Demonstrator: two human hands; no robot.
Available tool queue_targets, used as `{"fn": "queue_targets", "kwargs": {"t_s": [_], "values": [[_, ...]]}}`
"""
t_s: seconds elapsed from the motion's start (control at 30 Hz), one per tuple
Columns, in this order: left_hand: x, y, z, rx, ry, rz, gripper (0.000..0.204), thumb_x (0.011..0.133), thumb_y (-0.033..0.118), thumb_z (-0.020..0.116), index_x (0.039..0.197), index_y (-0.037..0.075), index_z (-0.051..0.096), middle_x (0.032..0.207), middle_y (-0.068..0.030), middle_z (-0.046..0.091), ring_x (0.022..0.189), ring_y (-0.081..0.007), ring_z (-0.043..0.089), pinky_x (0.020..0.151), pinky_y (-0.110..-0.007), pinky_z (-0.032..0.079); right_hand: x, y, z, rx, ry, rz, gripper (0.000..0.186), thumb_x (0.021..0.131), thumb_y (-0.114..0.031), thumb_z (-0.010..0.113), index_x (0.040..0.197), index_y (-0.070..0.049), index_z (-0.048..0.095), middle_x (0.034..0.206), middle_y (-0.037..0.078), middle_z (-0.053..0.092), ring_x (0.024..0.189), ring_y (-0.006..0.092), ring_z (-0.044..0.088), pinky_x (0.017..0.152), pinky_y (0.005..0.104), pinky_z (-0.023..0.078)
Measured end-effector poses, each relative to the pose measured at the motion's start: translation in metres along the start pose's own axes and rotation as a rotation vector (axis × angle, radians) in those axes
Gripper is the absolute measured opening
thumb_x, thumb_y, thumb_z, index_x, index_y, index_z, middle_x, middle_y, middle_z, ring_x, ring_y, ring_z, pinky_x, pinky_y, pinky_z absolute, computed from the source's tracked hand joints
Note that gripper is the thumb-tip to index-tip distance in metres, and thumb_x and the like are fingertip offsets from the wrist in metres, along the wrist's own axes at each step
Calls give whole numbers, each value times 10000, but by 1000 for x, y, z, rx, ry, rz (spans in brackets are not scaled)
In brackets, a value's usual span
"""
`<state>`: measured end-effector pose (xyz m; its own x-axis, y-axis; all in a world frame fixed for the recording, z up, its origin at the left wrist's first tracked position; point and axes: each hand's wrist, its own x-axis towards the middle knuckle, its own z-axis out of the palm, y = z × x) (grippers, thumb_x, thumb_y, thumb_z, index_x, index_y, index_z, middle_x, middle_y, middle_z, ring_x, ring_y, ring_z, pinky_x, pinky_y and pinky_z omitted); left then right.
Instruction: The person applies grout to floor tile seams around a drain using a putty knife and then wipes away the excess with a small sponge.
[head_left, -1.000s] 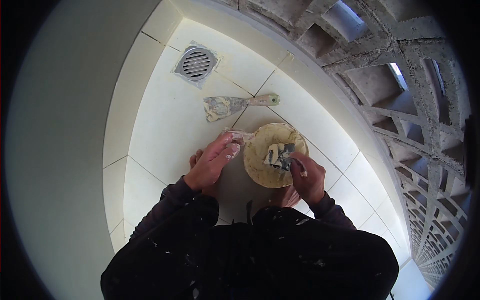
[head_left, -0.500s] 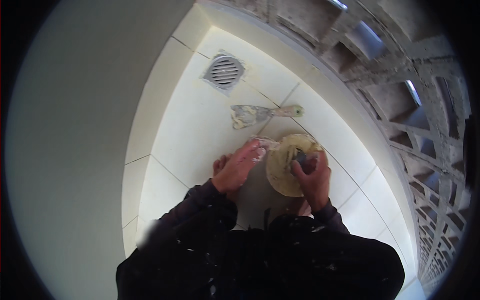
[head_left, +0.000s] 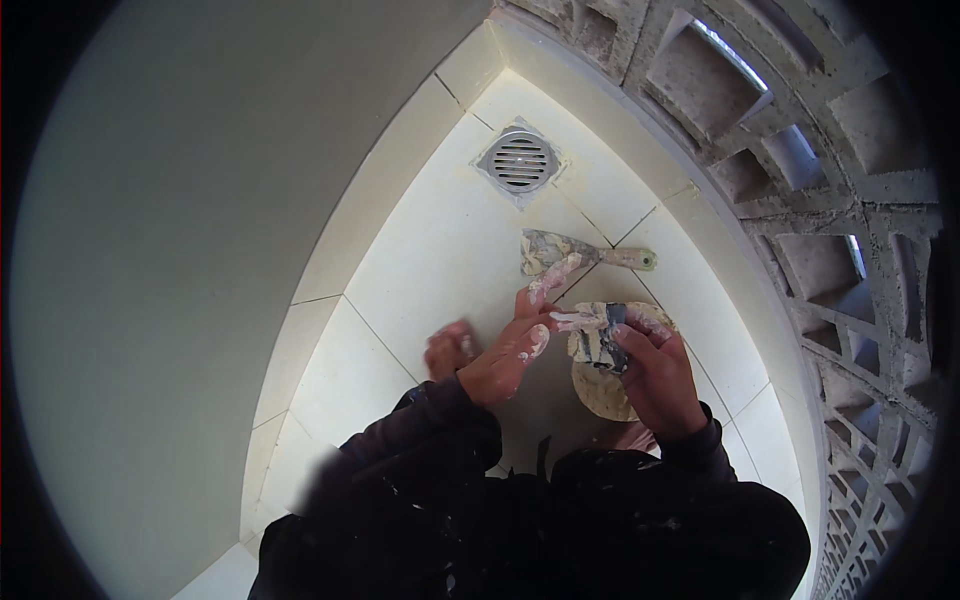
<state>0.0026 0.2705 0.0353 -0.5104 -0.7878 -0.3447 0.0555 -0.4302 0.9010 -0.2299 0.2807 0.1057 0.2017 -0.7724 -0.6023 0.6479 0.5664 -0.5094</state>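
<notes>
My right hand [head_left: 662,375] grips a small dark flat spreader [head_left: 615,338] whose left side is coated in cream paste. Below it, partly hidden, is a round tub [head_left: 603,397] of the same cream paste. My left hand [head_left: 512,350] has its fingers stretched apart and smeared with paste. Its fingertips reach the spreader's coated edge and seem to touch it. Beyond both hands a broad putty knife [head_left: 573,253] lies on the tiles, its blade caked with paste and its handle pointing right.
Pale floor tiles [head_left: 440,240] meet a grey wall [head_left: 200,250] on the left. A round slotted drain [head_left: 519,162] sits in the floor near the far corner. Concrete lattice blocks [head_left: 800,260] rise on the right. My bare foot [head_left: 450,348] stands left of my left hand.
My right hand has lifted the spreader out of the tub, with paste now on it. My left hand has moved right to the spreader, its fingers spreading. The view has shifted.
</notes>
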Motion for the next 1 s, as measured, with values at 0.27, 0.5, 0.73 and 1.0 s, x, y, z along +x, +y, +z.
{"fn": "queue_targets", "kwargs": {"t_s": [0.27,0.5,0.73,1.0], "values": [[7,49,-34,336,13,391,451,979,246,490,1343,23,636,1503,-290,358,1364,-409,304,1152,-529,254,18,-20,30,-232,-39,21,330,994,-90,641,1291,45,595,1069,50,710,925,89,666,788,259,538],[3,52,-96,980,-29,538,488,971,318,553,1354,28,636,1535,-319,375,1344,-473,336,1141,-561,286,21,-90,111,-506,-11,-111,271,968,-55,677,1205,54,605,913,-7,681,727,28,566,625,219,446],[-13,-14,-135,639,449,363,505,1035,349,457,1341,-25,603,1524,-261,424,1388,-422,368,1153,-500,300,130,-104,157,-1361,-44,-404,209,906,-63,695,1065,59,635,777,83,656,657,175,580,666,335,505],[-28,-44,-183,762,677,355,462,1034,316,435,1282,-41,591,1323,-257,548,1281,-426,483,1087,-518,388,308,-25,145,-1792,143,-1067,184,860,-77,666,1023,5,648,907,182,688,913,374,648,816,468,545]]}}
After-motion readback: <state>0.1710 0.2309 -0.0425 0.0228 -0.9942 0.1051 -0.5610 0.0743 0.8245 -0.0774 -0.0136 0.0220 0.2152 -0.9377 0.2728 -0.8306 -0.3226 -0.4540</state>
